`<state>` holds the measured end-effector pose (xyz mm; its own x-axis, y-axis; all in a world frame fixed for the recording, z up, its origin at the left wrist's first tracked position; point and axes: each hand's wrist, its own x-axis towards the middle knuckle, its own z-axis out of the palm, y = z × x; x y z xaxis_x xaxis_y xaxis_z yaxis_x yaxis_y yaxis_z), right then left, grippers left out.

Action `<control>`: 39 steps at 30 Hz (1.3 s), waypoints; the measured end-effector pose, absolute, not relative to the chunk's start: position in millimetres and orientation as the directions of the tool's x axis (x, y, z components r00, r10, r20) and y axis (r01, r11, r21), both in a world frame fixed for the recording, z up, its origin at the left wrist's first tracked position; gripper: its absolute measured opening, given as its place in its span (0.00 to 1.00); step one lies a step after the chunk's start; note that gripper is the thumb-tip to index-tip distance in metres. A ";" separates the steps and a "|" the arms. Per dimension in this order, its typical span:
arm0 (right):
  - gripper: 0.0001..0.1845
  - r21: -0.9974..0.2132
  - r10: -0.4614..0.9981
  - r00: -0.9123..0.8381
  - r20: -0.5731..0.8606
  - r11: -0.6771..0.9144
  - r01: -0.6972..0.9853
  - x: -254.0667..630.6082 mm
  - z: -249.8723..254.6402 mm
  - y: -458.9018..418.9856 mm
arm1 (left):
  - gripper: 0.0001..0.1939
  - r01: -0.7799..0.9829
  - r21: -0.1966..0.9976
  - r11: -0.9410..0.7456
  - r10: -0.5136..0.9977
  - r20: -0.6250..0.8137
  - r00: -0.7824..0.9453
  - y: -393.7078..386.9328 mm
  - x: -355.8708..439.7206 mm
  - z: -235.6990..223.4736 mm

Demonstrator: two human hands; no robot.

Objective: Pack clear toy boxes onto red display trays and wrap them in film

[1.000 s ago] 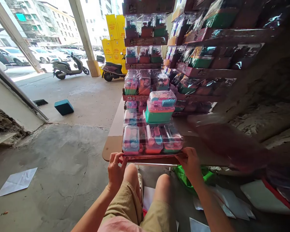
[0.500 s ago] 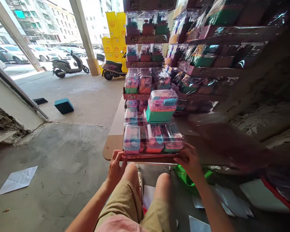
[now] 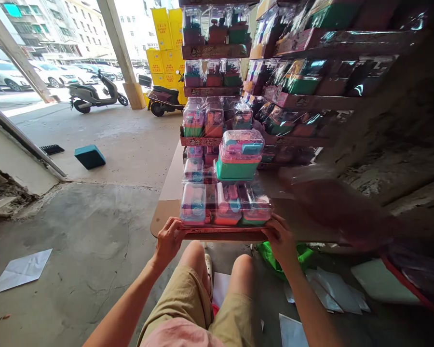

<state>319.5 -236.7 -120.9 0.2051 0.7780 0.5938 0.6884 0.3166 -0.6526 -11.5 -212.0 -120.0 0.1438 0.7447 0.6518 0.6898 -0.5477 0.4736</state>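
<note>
A shallow cardboard display tray lies at the table's front edge, filled with small clear-lidded plastic boxes. Its front row shows a bluish box, a pink-and-orange box and a box with a green base. On top of them stands a larger box with a green base and clear lid. My left hand pinches the tray's front left corner, thumb in front. At the front right corner, my right hand grips the tray; some of its fingertips are hidden.
The brown table runs beneath the tray. Behind it rise stacked, film-wrapped trays. A blurred dark red shape is at right. Green plastic and white sheets lie on the floor. Two scooters stand farther back.
My left hand has closed more fully on the tray's left corner. The view has shifted slightly, moving everything a little left and up; the right hand stays at its corner.
</note>
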 end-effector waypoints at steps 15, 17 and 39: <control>0.25 0.069 0.611 -0.423 0.669 0.515 0.854 200.3 -158.0 -274.7 | 0.08 0.755 0.512 -0.410 0.834 0.546 0.083 -193.6 -21.5 -113.1; 0.24 0.089 0.634 -0.520 0.572 0.583 0.808 174.5 -158.7 -262.8 | 0.08 0.760 0.509 -0.405 0.824 0.563 0.062 -192.3 -19.1 -113.9; 0.12 -0.081 0.643 -0.157 0.750 0.325 0.942 314.9 -129.0 -250.3 | 0.11 0.609 0.451 -0.653 0.740 0.551 0.385 -171.3 -42.2 -101.4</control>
<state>314.9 -250.3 -129.0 -0.1571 0.6427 0.7499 0.9421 0.3254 -0.0815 -42.2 -171.3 -101.4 0.3852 0.7401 0.5513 0.6087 -0.6528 0.4510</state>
